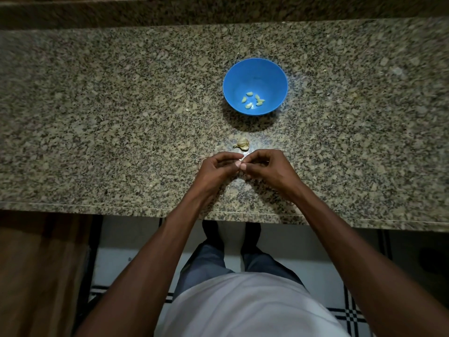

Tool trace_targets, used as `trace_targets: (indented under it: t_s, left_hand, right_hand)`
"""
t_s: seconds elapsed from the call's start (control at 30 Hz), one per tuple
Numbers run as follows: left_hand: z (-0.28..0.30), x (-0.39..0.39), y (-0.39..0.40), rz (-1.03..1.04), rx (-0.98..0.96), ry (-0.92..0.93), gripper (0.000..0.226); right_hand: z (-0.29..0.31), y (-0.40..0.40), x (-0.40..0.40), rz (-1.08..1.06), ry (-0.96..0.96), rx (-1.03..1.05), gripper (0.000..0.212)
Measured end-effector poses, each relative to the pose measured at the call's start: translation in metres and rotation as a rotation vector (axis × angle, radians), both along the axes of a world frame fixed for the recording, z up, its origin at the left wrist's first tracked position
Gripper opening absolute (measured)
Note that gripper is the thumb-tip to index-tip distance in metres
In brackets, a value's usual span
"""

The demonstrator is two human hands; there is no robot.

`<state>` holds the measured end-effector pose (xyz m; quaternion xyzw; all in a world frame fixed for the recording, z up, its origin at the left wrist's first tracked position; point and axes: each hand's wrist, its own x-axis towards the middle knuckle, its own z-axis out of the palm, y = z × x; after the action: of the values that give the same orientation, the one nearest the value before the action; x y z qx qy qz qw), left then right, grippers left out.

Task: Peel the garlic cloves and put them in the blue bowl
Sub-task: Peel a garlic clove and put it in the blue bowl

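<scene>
Both hands meet over the counter, just on the near side of the bowl and closer to the counter's front edge. The left hand has its fingers curled in tight, thumb tip pressed forward, and the right hand mirrors it, fingers bent and closed down narrow. Between the fingertips sits a clove, only a pale sliver of it showing, pinched from both sides; too little shows to tell which way its long axis runs. Just beyond the hands, between them and the bowl, lies a garlic piece still in its papery skin, resting on the counter, its stem tip pointing left and its rounded body to the right. It lies apart from the bowl and very near the knuckles. Inside the bowl, toward its near wall, a small cluster of peeled cloves lies loose on the bottom, pale yellow-green, pointing every which way. The bowl stands upright on the counter, well beyond the hands.
</scene>
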<state>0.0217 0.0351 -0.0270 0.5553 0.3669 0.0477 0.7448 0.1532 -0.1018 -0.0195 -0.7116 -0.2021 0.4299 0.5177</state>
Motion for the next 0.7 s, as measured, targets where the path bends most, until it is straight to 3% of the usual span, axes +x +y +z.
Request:
trace_targets:
  t_s: [0.13, 0.27, 0.37, 0.5, 0.7]
  left_hand:
    - [-0.002, -0.002, 0.001, -0.077, 0.083, 0.039, 0.023]
    - [0.004, -0.001, 0.007, -0.173, 0.06, -0.011, 0.038]
    - [0.01, -0.002, 0.013, -0.262, 0.101, 0.02, 0.03]
    - [0.014, -0.003, 0.014, -0.161, 0.124, 0.021, 0.023]
    - [0.015, 0.001, 0.011, -0.172, 0.295, 0.057, 0.02]
  right_hand:
    - [-0.005, -0.002, 0.001, 0.051, 0.014, -0.007, 0.02]
    - [0.001, -0.002, 0.005, 0.112, 0.018, 0.036, 0.019]
    - [0.006, -0.002, 0.009, 0.143, 0.039, 0.052, 0.018]
    - [0.005, -0.003, 0.012, 0.078, 0.05, 0.05, 0.021]
    - [0.008, -0.002, 0.008, 0.077, -0.087, 0.01, 0.026]
